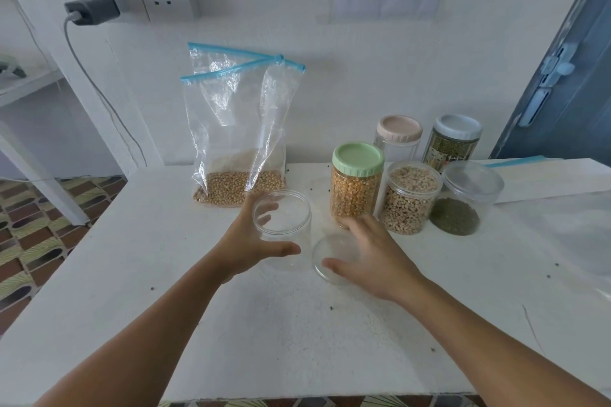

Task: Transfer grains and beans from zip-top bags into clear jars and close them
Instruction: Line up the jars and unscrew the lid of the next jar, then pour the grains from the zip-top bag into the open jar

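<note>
Both forearms reach out over the white worktop (132, 258) from the head view. Left hand (251, 241) curls round the empty clear jar (284, 235), thumb in front and fingers behind — apparently to steady it upright with its mouth open for filling. Right hand (367, 251) lies with relaxed fingers over the clear lid (330, 258), which sits flat just beside the jar; whether it presses the lid or only hovers, I cannot tell. Behind them the zip-top bag (238, 129) of pale beans leans on the wall, its blue seal partly open — likely the next to be poured. To the right stand filled jars, among them the green-lidded jar (355, 182).
</note>
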